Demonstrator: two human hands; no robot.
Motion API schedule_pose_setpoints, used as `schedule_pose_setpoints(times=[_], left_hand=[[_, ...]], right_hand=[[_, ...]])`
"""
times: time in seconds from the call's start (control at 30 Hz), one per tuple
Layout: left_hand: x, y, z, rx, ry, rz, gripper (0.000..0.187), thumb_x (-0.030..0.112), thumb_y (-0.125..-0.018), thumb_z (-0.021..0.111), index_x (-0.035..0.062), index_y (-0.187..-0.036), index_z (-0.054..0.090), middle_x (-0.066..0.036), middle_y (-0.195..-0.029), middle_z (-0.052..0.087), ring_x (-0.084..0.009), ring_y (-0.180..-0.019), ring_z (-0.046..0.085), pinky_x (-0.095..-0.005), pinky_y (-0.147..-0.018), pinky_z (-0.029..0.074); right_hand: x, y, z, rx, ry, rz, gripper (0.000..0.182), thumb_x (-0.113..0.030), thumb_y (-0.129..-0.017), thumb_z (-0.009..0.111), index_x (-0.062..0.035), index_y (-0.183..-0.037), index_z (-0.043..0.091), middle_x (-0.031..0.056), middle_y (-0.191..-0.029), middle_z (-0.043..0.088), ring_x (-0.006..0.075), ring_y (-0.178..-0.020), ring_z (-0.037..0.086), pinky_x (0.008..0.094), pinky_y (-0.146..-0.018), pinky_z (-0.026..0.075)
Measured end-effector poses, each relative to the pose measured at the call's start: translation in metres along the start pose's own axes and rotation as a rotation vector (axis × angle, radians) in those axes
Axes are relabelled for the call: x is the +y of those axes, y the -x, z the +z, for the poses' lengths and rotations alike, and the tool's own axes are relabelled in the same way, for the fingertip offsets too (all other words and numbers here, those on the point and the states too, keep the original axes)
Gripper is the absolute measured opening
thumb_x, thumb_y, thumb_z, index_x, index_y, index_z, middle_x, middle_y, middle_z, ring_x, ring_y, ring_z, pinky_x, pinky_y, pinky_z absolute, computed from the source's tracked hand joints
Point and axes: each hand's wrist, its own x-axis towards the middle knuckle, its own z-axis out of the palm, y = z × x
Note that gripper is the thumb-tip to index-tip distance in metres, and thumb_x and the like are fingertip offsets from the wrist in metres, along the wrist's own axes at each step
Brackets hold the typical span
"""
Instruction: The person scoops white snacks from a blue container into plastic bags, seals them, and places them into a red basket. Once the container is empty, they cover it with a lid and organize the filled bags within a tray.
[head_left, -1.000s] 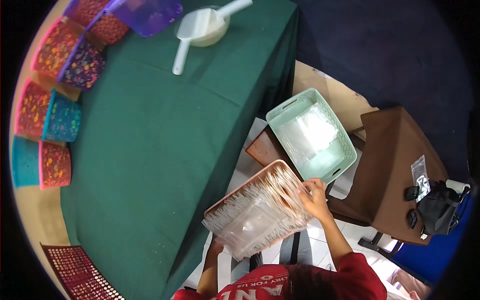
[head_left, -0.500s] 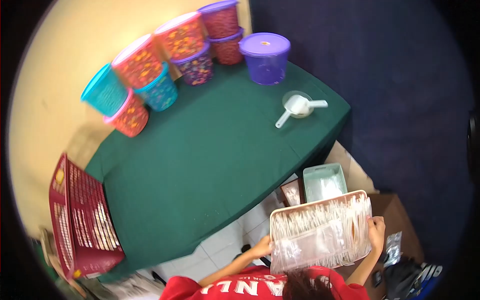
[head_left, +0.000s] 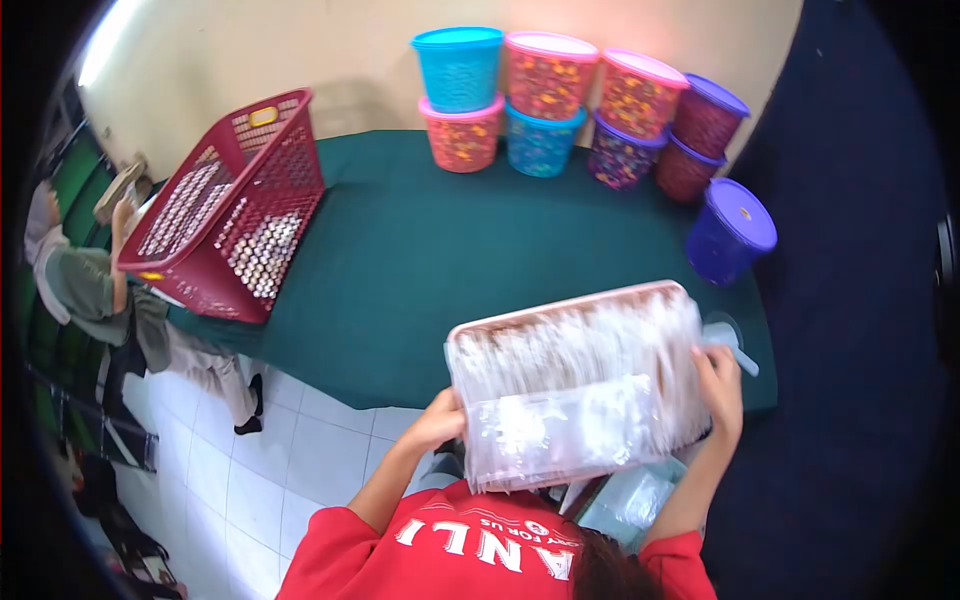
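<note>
Between my two hands I carry a pink tray packed with many clear plastic bags standing on edge. My left hand is closed on the tray's left side. My right hand grips its right side, with the fingers partly blurred. The tray is tilted and hangs over the front edge of the green-covered table. Partly hidden behind my right hand lies a white scoop in a clear round bowl.
Stacked lidded tubs line the wall, and a purple tub stands at the right corner. A maroon basket sits at the left end. Another person is beyond it. A pale green bin is below the tray.
The tray has risen from above the bin and moved up and left, now partly over the table. My view has turned left, showing more of the basket and a person there.
</note>
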Motion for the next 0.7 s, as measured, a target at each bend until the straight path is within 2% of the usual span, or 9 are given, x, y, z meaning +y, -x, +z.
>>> schedule_pose_setpoints(times=[0.03, 0.1, 0.17, 0.23, 0.27, 0.33, 0.37, 0.57, 0.7], left_hand=[[-0.013, 0.001, -0.017, 0.083, 0.04, 0.07, 0.036, 0.012, -0.078, 0.059, 0.0017, -0.111, 0.051, -0.009, -0.092, 0.061, -0.0128, -0.068, 0.06, -0.0245, -0.049, 0.048], [-0.014, 0.009, -0.039, 0.257, 0.078, -0.016, 0.032, 0.013, -0.077, 0.06, 0.0, -0.105, 0.055, -0.009, -0.09, 0.062, -0.0134, -0.07, 0.06, -0.0262, -0.051, 0.049], [-0.025, 0.014, -0.06, 0.366, 0.207, -0.043, 0.034, 0.013, -0.077, 0.061, -0.0005, -0.107, 0.054, -0.009, -0.095, 0.062, -0.0148, -0.076, 0.061, -0.0283, -0.059, 0.05], [-0.043, 0.011, -0.072, 0.483, 0.321, 0.041, 0.036, 0.012, -0.076, 0.061, 0.0003, -0.11, 0.053, -0.009, -0.101, 0.06, -0.0163, -0.084, 0.059, -0.0311, -0.069, 0.05], [-0.044, 0.009, -0.074, 0.505, 0.377, 0.044, 0.038, 0.011, -0.077, 0.062, 0.0006, -0.112, 0.052, -0.008, -0.106, 0.058, -0.017, -0.089, 0.058, -0.0322, -0.075, 0.048], [-0.038, 0.001, -0.073, 0.535, 0.505, -0.038, 0.038, 0.015, -0.079, 0.062, 0.0017, -0.113, 0.051, -0.009, -0.105, 0.058, -0.0183, -0.091, 0.058, -0.0333, -0.071, 0.051], [-0.031, -0.003, -0.076, 0.517, 0.609, -0.05, 0.04, 0.016, -0.079, 0.062, 0.002, -0.114, 0.049, -0.01, -0.106, 0.057, -0.0198, -0.092, 0.058, -0.035, -0.068, 0.052], [-0.026, -0.017, -0.11, 0.335, 0.757, -0.133, 0.048, 0.017, -0.085, 0.054, 0.0026, -0.125, 0.031, -0.011, -0.121, 0.044, -0.0231, -0.107, 0.049, -0.0393, -0.086, 0.045], [-0.007, -0.007, -0.138, 0.076, 0.677, -0.31, 0.052, 0.024, -0.087, 0.052, 0.0021, -0.127, 0.028, -0.012, -0.125, 0.041, -0.0236, -0.109, 0.049, -0.0362, -0.091, 0.042]], right_hand=[[-0.015, -0.026, 0.023, -0.08, -0.03, -0.061, 0.03, -0.022, -0.08, 0.058, 0.0077, -0.078, 0.059, 0.0168, -0.086, 0.056, 0.0263, -0.078, 0.055, 0.0303, -0.07, 0.043], [-0.045, -0.074, 0.075, -0.212, 0.023, -0.117, 0.04, -0.032, -0.08, 0.058, 0.0078, -0.078, 0.06, 0.0187, -0.088, 0.057, 0.0273, -0.083, 0.056, 0.0316, -0.073, 0.043], [-0.076, -0.118, 0.138, -0.335, 0.083, -0.123, 0.053, -0.044, -0.078, 0.056, 0.0087, -0.079, 0.062, 0.0217, -0.088, 0.059, 0.0293, -0.084, 0.058, 0.0351, -0.074, 0.044], [-0.123, -0.153, 0.185, -0.546, 0.123, -0.01, 0.059, -0.049, -0.076, 0.054, 0.0091, -0.079, 0.062, 0.0241, -0.084, 0.061, 0.031, -0.08, 0.06, 0.0381, -0.072, 0.045], [-0.141, -0.168, 0.208, -0.546, 0.112, -0.024, 0.059, -0.049, -0.076, 0.054, 0.0091, -0.079, 0.062, 0.0241, -0.084, 0.061, 0.031, -0.08, 0.06, 0.0381, -0.072, 0.045], [-0.165, -0.198, 0.256, -0.665, 0.141, -0.065, 0.062, -0.052, -0.077, 0.051, 0.0078, -0.089, 0.063, 0.0248, -0.087, 0.062, 0.0315, -0.086, 0.061, 0.0356, -0.076, 0.045], [-0.175, -0.212, 0.28, -0.672, 0.143, -0.07, 0.062, -0.052, -0.077, 0.051, 0.0078, -0.089, 0.063, 0.0248, -0.087, 0.062, 0.0315, -0.086, 0.061, 0.0356, -0.076, 0.045], [-0.195, -0.25, 0.386, -0.899, 0.308, -0.221, 0.066, -0.055, -0.075, 0.05, 0.008, -0.094, 0.062, 0.0246, -0.094, 0.061, 0.0324, -0.09, 0.059, 0.0362, -0.078, 0.045], [-0.174, -0.251, 0.414, -0.86, 0.299, -0.188, 0.064, -0.054, -0.072, 0.053, 0.0079, -0.086, 0.063, 0.0243, -0.091, 0.06, 0.0333, -0.082, 0.058, 0.0382, -0.075, 0.045]])
